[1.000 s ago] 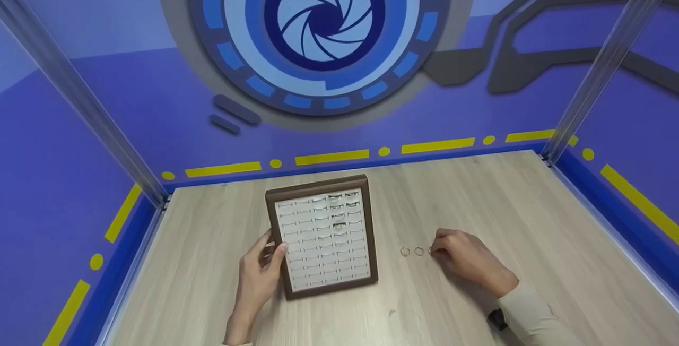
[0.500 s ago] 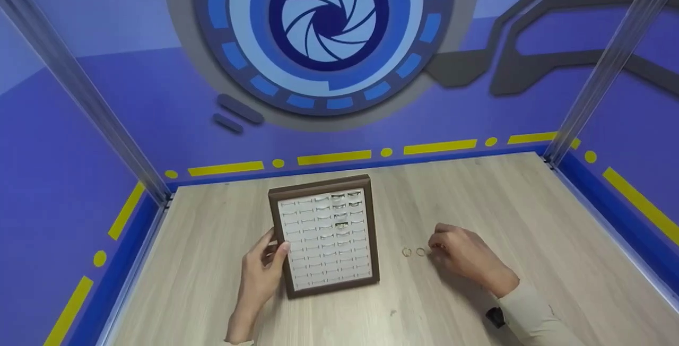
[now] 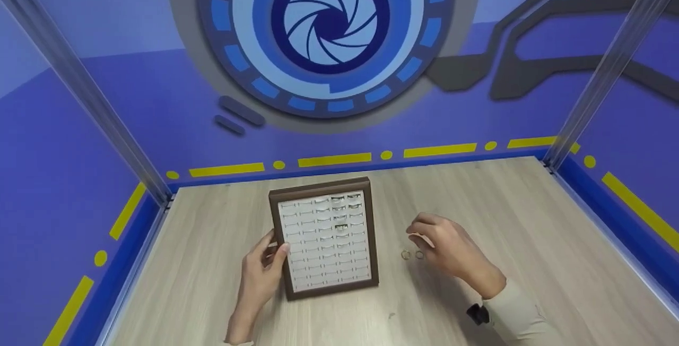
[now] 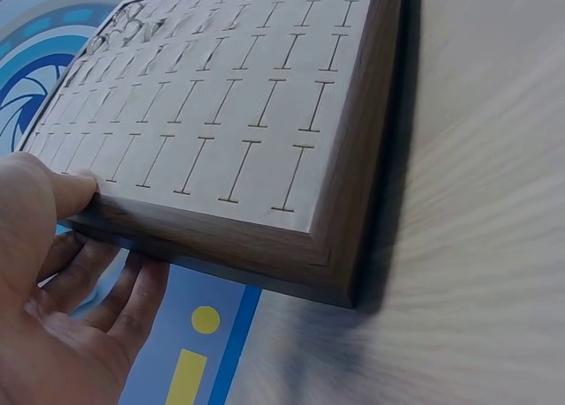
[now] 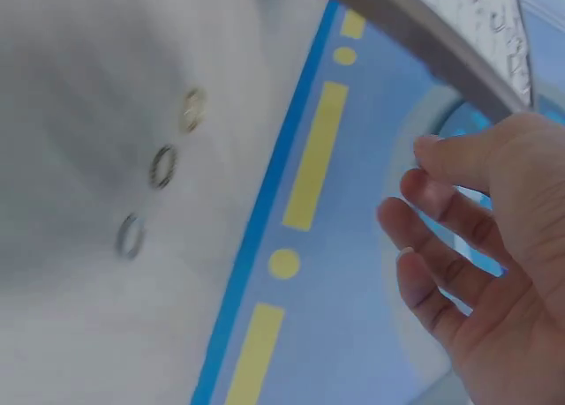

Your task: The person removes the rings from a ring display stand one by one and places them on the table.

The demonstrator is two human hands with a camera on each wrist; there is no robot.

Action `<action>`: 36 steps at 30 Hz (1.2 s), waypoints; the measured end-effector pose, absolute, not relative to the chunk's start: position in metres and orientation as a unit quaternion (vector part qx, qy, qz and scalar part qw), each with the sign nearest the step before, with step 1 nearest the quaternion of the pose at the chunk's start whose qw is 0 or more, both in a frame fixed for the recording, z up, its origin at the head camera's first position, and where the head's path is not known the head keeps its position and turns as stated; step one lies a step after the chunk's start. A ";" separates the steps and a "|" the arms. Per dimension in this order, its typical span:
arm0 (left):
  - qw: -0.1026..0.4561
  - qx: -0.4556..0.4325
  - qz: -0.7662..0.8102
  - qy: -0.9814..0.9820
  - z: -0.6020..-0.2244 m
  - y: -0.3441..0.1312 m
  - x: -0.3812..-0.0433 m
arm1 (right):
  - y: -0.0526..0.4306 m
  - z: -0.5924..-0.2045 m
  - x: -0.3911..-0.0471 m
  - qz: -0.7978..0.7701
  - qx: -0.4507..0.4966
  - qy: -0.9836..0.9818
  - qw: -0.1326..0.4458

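Observation:
A ring display tray [image 3: 323, 245] with a brown wooden frame and white slotted insert stands tilted up on the table. Several rings sit in slots near its upper right. My left hand [image 3: 262, 274] grips its left edge; in the left wrist view the thumb [image 4: 75, 193] lies at the front edge and the fingers are behind. Three loose rings lie in a row in the right wrist view: a gold one [image 5: 192, 109], a darker one [image 5: 162, 167] and a silvery one [image 5: 130, 236]. Above them hovers my right hand [image 3: 451, 245], fingers loosely bent, with nothing visible in them; it hides one ring from the head view.
The light wood table [image 3: 530, 218] reaches back to a blue and purple printed wall [image 3: 159, 102] with yellow dashes. Metal posts [image 3: 599, 75] stand at the back corners. A black wrist strap [image 3: 477, 314] shows by the right sleeve.
My right hand has come away from the ring at the row's right end, rising and shifting left toward the tray. The left hand and tray stay in place.

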State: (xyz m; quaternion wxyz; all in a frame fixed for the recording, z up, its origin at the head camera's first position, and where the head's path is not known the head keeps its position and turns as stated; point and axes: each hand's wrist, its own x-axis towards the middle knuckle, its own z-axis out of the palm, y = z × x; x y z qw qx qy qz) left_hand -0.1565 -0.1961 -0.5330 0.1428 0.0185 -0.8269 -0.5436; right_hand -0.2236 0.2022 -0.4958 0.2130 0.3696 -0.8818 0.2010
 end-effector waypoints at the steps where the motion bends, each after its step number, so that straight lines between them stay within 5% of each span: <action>1: 0.141 0.019 -0.545 -0.826 -0.533 -0.196 -0.156 | 0.199 -0.494 -0.223 0.206 0.376 -0.877 0.218; 14: 0.138 0.027 -0.547 -0.825 -0.528 -0.185 -0.153 | 0.157 -0.467 -0.235 0.258 0.442 -0.793 0.331; 36: 0.185 0.063 -0.563 -0.803 -0.517 -0.172 -0.149 | 0.106 -0.452 -0.250 0.265 0.454 -0.776 0.349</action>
